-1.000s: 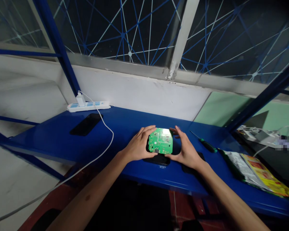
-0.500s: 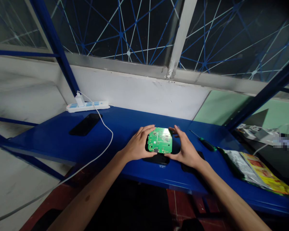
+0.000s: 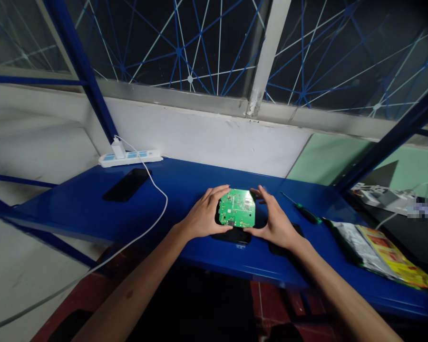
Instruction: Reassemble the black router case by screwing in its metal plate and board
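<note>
Dk windows (image 3: 164,52) w/ blue & wht lines (image 3: 179,51), wht wall (image 3: 207,135) below, blue table (image 3: 180,190), red floor (image 3: 271,304).

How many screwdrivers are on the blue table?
1. The green-handled screwdriver lies on the blue table, to the right of the green circuit board and near the silver-and-yellow packet. Another could be hidden behind the arms.

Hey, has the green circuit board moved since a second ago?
No; judged against the screwdriver, the green circuit board shows no visible shift in any direction.
</note>
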A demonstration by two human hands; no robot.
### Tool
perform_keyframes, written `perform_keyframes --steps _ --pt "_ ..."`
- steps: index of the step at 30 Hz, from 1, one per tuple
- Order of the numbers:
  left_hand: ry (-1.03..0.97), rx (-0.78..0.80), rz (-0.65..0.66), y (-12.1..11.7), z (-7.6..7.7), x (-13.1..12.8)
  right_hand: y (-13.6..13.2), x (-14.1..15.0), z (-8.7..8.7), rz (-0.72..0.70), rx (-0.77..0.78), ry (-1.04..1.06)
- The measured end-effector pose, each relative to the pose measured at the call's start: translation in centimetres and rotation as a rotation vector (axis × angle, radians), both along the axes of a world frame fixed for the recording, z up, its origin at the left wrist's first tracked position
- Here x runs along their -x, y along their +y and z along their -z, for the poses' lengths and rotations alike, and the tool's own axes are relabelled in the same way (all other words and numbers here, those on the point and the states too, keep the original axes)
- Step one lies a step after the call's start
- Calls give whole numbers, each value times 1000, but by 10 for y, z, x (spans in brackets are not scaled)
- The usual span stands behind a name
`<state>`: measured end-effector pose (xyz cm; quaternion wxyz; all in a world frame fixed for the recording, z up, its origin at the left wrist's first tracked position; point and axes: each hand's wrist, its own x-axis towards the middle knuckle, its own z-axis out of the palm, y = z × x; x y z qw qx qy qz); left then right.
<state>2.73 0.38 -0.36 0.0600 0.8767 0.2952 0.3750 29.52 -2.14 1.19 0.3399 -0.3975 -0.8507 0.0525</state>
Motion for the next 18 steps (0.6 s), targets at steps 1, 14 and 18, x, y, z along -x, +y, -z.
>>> perform_keyframes --steps 1,14,18 --pt "4 6 3 0 -2 0 0 0 1 0 -2 -2" --pt "169 -62 -8 3 -22 -13 -2 5 3 9 -87 66" --pt "258 -96 -11 -3 -31 -25 -2 5 3 -3 -114 46"
